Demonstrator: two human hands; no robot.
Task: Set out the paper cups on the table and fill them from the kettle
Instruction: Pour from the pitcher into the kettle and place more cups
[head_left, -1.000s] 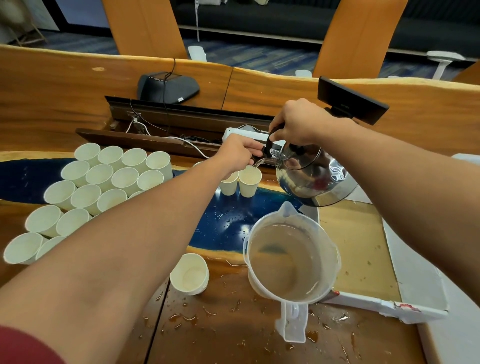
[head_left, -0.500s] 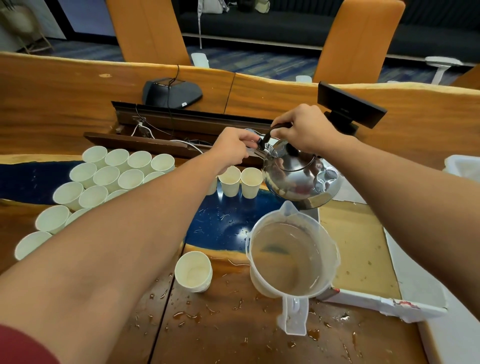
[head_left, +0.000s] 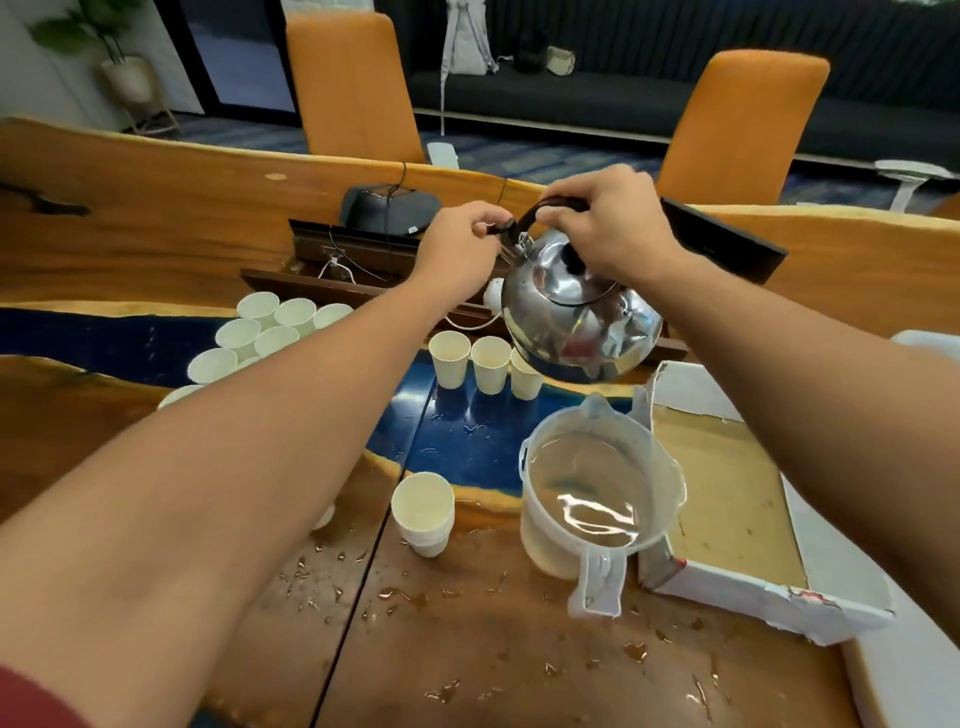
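Right hand (head_left: 605, 228) grips the kettle (head_left: 576, 312) handle, left hand (head_left: 460, 249) pinches the spout cap, kettle hanging over three cups (head_left: 488, 364). I'd tip slowly, spout low over one rim.

Two orange chairs (head_left: 349, 83) at twelve o'clock, dark sofa (head_left: 597, 98) behind, potted plant (head_left: 111, 47) at ten, possibly blue-patterned carpet (head_left: 545, 156).

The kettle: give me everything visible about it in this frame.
The kettle is a round, polished metal one, mirror-bright, with a domed lid, a black knob and a dark arched handle. It hangs in the air, tilted, above the row of three paper cups. The right hand grips the handle from above; the left hand pinches a dark part at the spout end. No water stream shows.
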